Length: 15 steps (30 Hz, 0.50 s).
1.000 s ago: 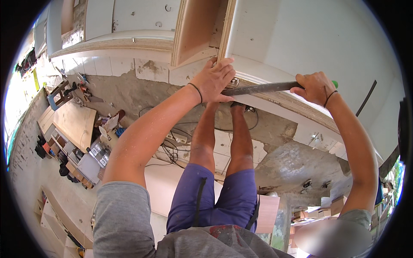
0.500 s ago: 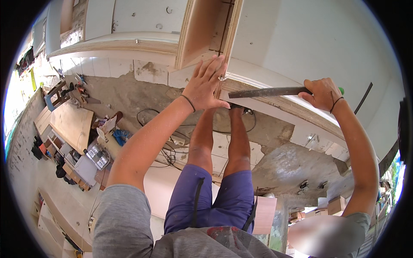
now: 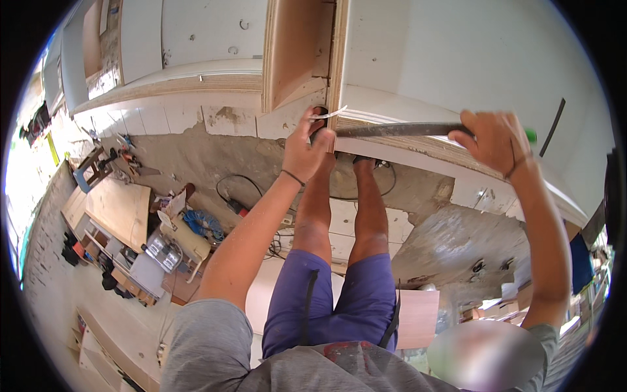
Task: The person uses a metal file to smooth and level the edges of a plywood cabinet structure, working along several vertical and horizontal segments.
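My right hand grips the green handle of a long flat dark file. The blade lies across the front plywood edge of a white cabinet, pointing left. Around its far tip my left hand is closed, fingers curled, beside the upright panel edge. A thin, curled white strip sticks out from the panel corner just above the left fingers. Part of the file's tip is hidden by those fingers.
An open cabinet bay lies ahead. A narrow dark strip rests on the white panel at right. On the floor are a cable, a wooden board and cluttered tools at left. A pinkish panel is near my legs.
My left hand has come down from lying spread on the panel edge and curled round the file's tip. The right hand and file have shifted slightly right. The white strip now stands out more.
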Tool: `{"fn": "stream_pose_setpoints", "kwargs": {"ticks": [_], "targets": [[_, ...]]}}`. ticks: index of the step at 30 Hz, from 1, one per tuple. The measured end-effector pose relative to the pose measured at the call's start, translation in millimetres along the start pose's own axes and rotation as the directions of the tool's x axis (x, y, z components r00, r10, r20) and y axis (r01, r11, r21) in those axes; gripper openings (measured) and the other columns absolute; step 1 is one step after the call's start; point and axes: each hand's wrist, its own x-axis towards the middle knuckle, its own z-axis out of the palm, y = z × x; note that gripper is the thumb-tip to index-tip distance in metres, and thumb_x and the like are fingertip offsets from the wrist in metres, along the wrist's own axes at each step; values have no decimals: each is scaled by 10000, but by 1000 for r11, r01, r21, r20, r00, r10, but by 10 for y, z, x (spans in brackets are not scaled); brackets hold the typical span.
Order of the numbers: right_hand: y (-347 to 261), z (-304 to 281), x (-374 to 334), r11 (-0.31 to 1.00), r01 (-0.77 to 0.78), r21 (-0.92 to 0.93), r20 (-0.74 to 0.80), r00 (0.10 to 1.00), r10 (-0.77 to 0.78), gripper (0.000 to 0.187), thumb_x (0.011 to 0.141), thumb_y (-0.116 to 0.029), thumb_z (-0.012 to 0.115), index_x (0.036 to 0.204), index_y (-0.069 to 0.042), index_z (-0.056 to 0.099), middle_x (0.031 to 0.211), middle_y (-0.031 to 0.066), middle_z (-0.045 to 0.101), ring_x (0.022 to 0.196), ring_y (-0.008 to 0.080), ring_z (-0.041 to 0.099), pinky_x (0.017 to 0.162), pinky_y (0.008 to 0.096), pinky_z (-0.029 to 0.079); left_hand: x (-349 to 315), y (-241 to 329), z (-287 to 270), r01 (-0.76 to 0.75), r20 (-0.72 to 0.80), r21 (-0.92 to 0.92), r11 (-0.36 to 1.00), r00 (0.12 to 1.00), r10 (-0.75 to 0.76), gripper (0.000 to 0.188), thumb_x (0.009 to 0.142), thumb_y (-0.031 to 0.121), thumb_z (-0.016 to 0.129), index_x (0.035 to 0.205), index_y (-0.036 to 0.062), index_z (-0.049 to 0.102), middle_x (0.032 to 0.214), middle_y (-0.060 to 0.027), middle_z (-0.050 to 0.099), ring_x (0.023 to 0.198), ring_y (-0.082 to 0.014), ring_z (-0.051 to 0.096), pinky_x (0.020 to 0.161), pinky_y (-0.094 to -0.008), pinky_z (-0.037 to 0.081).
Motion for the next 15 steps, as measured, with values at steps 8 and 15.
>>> {"fn": "stream_pose_setpoints", "kwargs": {"ticks": [8,15], "targets": [[-1128,1453,-897,490,-244,837,44,922,385,264,899,-269,597,816,-41,494,629,202,544,606,423,538,515,456,415,18,-66,119,363,-153,-374,853,883,-443,805,943,592,333,1476,36,101,1432,-153,379,1254,-226,442,1037,-382,305],[-1395,2334,-576,443,-222,869,29,915,403,286,914,-286,576,816,-34,482,600,215,545,603,454,541,509,468,419,516,158,323,109,-121,-188,976,984,-133,881,893,621,446,1417,-48,210,1255,-219,497,1155,-261,493,956,-326,386]]}}
